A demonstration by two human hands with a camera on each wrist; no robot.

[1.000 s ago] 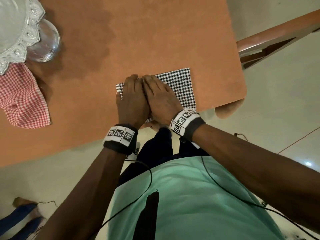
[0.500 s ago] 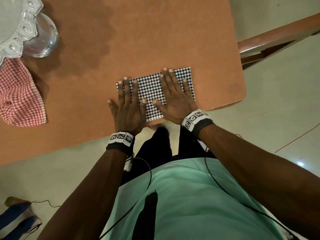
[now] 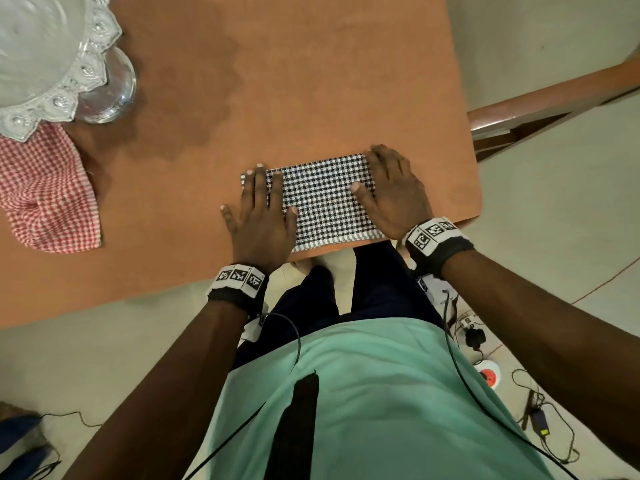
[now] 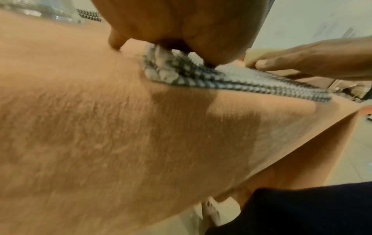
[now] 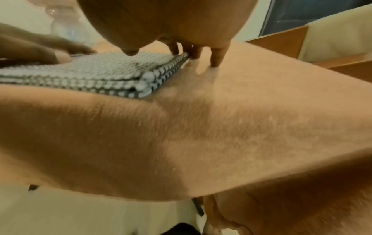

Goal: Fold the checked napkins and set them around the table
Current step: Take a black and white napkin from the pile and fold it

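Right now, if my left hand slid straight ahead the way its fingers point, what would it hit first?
Apparently nothing: the left hand lies flat on the black checked napkin, fingers pointing across bare table. The glass stand sits well off to the left.

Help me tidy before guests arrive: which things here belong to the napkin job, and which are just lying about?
Part of the job:
black checked napkin, folded, pressed flat by left hand and right hand
red checked napkin, crumpled, unfolded
table

Just lying about:
glass stand
chair
floor cables
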